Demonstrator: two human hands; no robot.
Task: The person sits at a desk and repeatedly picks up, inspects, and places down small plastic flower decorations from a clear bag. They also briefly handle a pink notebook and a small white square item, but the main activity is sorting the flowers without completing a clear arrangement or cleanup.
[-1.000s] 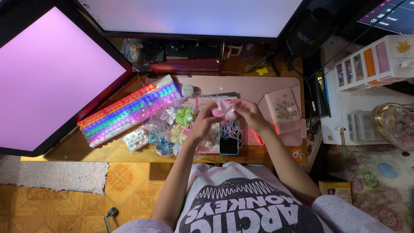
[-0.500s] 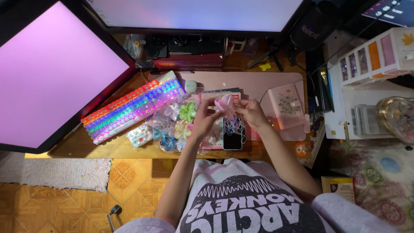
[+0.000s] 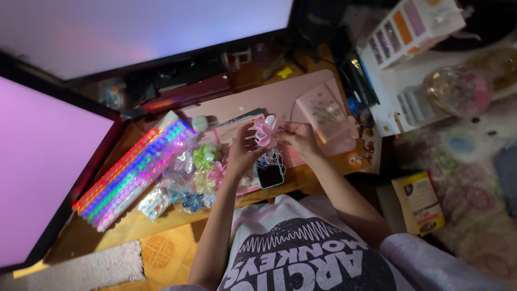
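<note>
Pink flower clip (image 3: pixel 265 131): held up over the desk (image 3: pixel 161 215), between both hands, just above the phone (image 3: pixel 269 173). Petals rounded, pale pink, glossy, probably plastic; clip seen nearly edge-on, so whether its teeth stand open or shut cannot be told.

Left hand (image 3: pixel 242 153): fingers curled around the clip's near side, closed on it. Right hand (image 3: pixel 299 139): fingertips pinched on the clip's far side. Both grips look tight; no gap visible.

Thin white thread (image 3: pixel 271 159) lies in a loose tangle below the clip, over the phone's top edge. Whether any strand is tied to the clip cannot be seen.

Progress, as a judgement: one clip in hand, work on it midway. A pile of flower clips (image 3: pixel 199 175) (green, yellow, blue, clear, pink) sits just left of the left hand, in clear wrapping, seemingly untouched.

Beyond: rainbow-lit keyboard (image 3: pixel 134 170) slanting left of the pile; pink notebook (image 3: pixel 326 116) right of the hands on a pink mat (image 3: pixel 253 99); two lit monitors (image 3: pixel 43 156) behind.
</note>
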